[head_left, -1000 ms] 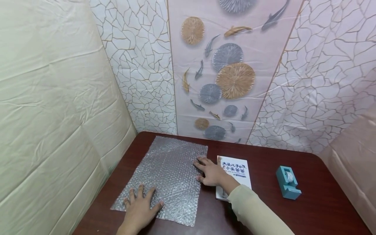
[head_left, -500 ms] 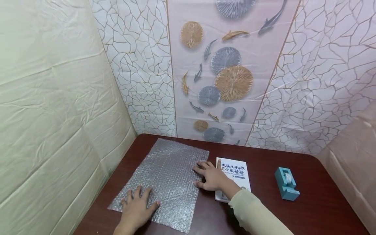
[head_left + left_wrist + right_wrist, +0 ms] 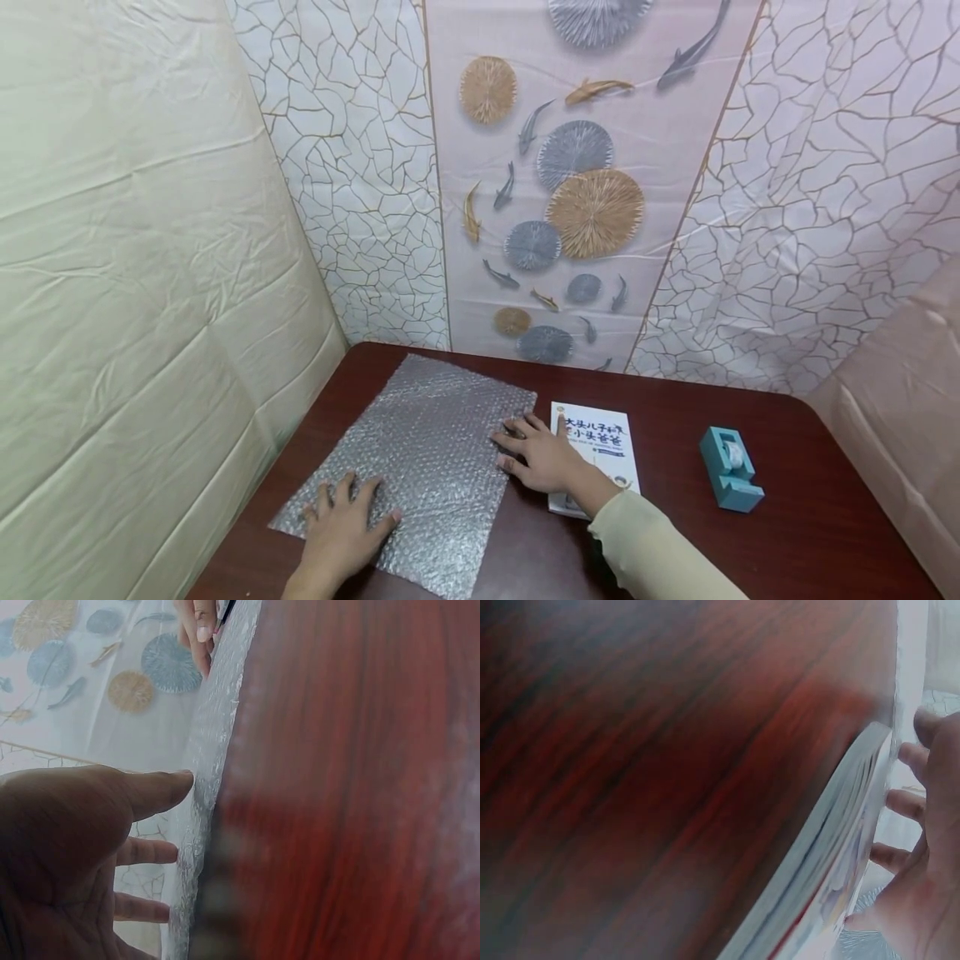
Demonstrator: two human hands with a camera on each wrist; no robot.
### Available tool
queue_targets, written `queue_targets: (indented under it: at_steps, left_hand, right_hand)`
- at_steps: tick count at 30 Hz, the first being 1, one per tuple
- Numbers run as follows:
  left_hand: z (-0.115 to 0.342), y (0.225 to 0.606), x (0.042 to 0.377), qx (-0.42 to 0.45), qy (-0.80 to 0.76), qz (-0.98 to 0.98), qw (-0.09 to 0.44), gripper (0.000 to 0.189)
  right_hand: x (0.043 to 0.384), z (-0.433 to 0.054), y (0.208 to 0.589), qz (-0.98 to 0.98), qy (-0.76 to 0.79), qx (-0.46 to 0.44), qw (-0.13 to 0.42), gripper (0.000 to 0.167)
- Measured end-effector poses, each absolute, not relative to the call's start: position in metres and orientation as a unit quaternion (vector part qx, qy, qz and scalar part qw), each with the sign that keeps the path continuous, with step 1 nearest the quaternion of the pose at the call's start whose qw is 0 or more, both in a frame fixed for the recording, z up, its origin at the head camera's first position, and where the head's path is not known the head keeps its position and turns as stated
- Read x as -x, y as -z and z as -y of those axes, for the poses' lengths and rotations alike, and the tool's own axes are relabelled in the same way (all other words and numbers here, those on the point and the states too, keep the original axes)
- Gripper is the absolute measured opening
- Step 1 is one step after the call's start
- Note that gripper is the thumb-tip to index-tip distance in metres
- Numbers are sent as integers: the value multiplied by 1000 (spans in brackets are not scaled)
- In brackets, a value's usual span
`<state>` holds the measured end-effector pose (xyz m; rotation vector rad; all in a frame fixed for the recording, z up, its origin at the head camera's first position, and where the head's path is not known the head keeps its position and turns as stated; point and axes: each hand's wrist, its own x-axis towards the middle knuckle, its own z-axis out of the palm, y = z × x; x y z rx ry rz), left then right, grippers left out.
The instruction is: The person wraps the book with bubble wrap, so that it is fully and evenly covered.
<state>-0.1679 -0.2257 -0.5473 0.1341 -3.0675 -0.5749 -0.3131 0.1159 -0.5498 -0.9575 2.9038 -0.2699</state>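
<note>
A clear sheet of bubble wrap (image 3: pixel 427 450) lies flat and slightly turned on the dark red table. My left hand (image 3: pixel 341 529) rests on its near left part with the fingers spread; in the left wrist view the fingertips touch the bubble wrap (image 3: pixel 214 735). At the sheet's right edge my right hand (image 3: pixel 543 454) lies with spread fingers, several fingertips on the plastic. Its wrist and little-finger side pass over a white book (image 3: pixel 603 425) with blue Chinese lettering. The right wrist view shows the page edges of the book (image 3: pixel 817 862) beside this hand.
To the right of the book stands a teal tape dispenser (image 3: pixel 731 468) with a roll of tape. The wooden table (image 3: pixel 675 533) backs onto a patterned cloth wall (image 3: pixel 540 208), and a pale padded wall (image 3: pixel 150 333) runs along the left.
Both hands stay spread on the bubble wrap. The sheet has turned a little, its near edge shifting left and toward me, and the left hand has moved slightly left with it.
</note>
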Motion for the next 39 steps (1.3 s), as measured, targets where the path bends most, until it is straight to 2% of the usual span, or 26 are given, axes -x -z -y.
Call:
queue_targets:
  at_steps: [3, 11, 16, 25, 32, 39]
  left_hand:
    - [228, 547, 169, -48, 189, 981, -1, 73]
    - [233, 552, 171, -52, 199, 979, -2, 73]
    - [238, 562, 172, -53, 211, 976, 23, 73]
    - [239, 554, 172, -67, 201, 977, 8, 75]
    - [243, 555, 171, -63, 202, 977, 28, 74]
    - [250, 552, 173, -73, 201, 977, 4, 82]
  right_hand:
    - [311, -116, 550, -944, 88, 317, 37, 53]
    - [309, -115, 550, -944, 71, 322, 25, 53]
    - [308, -115, 551, -945, 66, 319, 22, 54]
    - [304, -118, 551, -947, 80, 309, 27, 61]
    - [303, -120, 556, -953, 80, 291, 33, 65]
    - [296, -117, 555, -952, 89, 293, 17, 65]
